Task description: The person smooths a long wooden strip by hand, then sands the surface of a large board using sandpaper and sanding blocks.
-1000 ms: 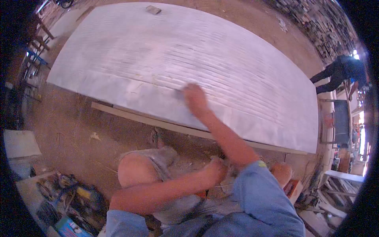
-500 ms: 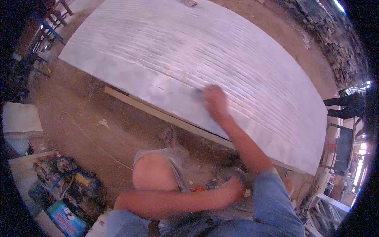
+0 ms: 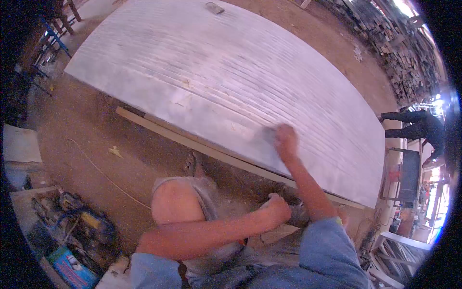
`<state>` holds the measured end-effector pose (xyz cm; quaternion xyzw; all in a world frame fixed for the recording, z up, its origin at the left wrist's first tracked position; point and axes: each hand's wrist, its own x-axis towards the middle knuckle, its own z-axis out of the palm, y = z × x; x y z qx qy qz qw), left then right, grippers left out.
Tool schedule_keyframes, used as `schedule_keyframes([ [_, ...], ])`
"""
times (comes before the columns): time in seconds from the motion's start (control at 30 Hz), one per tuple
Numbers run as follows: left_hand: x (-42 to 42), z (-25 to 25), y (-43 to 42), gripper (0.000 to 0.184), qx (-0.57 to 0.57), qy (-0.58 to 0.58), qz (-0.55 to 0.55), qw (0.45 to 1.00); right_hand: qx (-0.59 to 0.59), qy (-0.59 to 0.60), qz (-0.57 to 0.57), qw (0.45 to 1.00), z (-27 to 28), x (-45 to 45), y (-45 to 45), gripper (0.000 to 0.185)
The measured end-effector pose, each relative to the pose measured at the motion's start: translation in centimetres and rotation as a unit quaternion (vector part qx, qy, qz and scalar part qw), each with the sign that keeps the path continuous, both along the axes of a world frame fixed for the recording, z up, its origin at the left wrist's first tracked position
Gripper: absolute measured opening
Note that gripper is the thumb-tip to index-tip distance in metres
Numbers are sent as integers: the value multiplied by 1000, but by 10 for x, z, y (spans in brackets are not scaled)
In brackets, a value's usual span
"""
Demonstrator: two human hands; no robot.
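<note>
The large, whitish, grooved flat panel [image 3: 216, 62] lies across the middle, above a pale wooden beam [image 3: 192, 144]. Near its near edge, the right hand [image 3: 287, 140] is closed on a blurred grey pad [image 3: 265, 135], apparently in mid-rub; another pass calls for flat, even pressure. The left hand [image 3: 278, 209] is curled nearer the body; whether it holds anything, I cannot tell. A small greyish block [image 3: 214, 7] rests on the far side; a dark-clothed person [image 3: 421, 127] is at right.

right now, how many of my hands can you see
2. The right hand is over the white ribbed panel, beside a blurred grey thing; the left hand is between the panel and your blue shirt.
</note>
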<state>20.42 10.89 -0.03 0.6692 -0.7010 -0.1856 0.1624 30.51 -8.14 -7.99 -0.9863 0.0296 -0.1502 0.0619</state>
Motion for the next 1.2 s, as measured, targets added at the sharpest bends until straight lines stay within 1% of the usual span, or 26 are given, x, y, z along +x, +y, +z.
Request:
schedule_keyframes([
  [0.13,-2,16,19,12,-67,90,-33,993,-40,48,-153,986,-3,-156,-147,34],
  [0.23,-2,9,26,13,-63,67,-35,995,7,92,-215,972,21,-168,-147,30],
  [0.27,4,8,23,13,-65,61,-31,996,39,116,-222,967,28,-152,-137,29],
  [0.33,7,6,21,15,-5,36,-30,999,12,1,-123,992,-14,-113,-111,30],
  [0.37,9,2,17,15,-1,32,-27,999,21,55,-84,995,-9,-75,-77,34],
  [0.43,10,-7,4,20,62,26,-46,997,71,-17,-43,996,-7,2,1,36],
  [0.47,1,-38,-7,20,64,24,-49,996,85,-62,7,994,-18,38,31,32],
  [0.5,-17,-90,-22,24,-52,90,53,993,68,21,28,997,3,74,70,29],
  [0.53,-30,-116,-33,29,-168,155,151,962,80,-49,60,994,-10,101,93,26],
  [0.57,-20,-94,-23,29,-171,157,137,963,62,-14,53,997,2,122,116,24],
  [0.6,7,-48,-2,32,-96,66,110,987,47,20,67,996,15,138,133,23],
  [0.63,5,-49,-4,34,-61,19,92,994,32,55,81,995,22,137,135,23],
  [0.67,3,-51,-7,36,-29,-28,71,997,26,56,69,996,22,128,123,23],
  [0.73,-26,-130,-37,32,-173,-23,63,983,20,32,72,997,11,104,107,24],
  [0.77,-23,-103,-37,32,-177,-19,63,982,40,52,51,997,3,84,84,25],
  [0.8,-12,-51,-29,29,-18,4,17,1000,62,73,30,995,-7,52,50,26],
  [0.83,-10,-16,-19,26,143,28,-34,989,35,-8,39,999,-10,10,18,28],
  [0.87,-8,-10,-17,26,144,33,-37,988,39,22,21,999,-7,-25,-25,31],
  [0.9,-14,-4,-10,23,72,17,-32,997,16,55,-62,996,-7,-69,-58,35],
  [0.93,-20,-1,-5,20,-1,0,-26,1000,-45,8,-89,995,-43,-120,-112,37],
  [0.97,-24,-5,-1,20,-2,2,-30,1000,-98,102,-141,980,-16,-152,-133,37],
  [1.0,-32,-7,2,18,-19,20,-30,999,-60,-22,-162,985,-40,-199,-180,35],
  [1.03,-35,-9,3,17,-37,37,-31,998,-21,84,-222,971,1,-217,-183,32],
  [1.07,-35,-7,2,17,-39,37,-32,998,5,101,-269,958,7,-237,-200,27],
  [1.13,-31,1,1,21,38,21,-105,993,-30,38,-248,968,-28,-242,-216,27],
  [1.2,-33,-2,-6,23,68,27,-107,992,-54,-31,-221,973,-46,-216,-195,26],
])
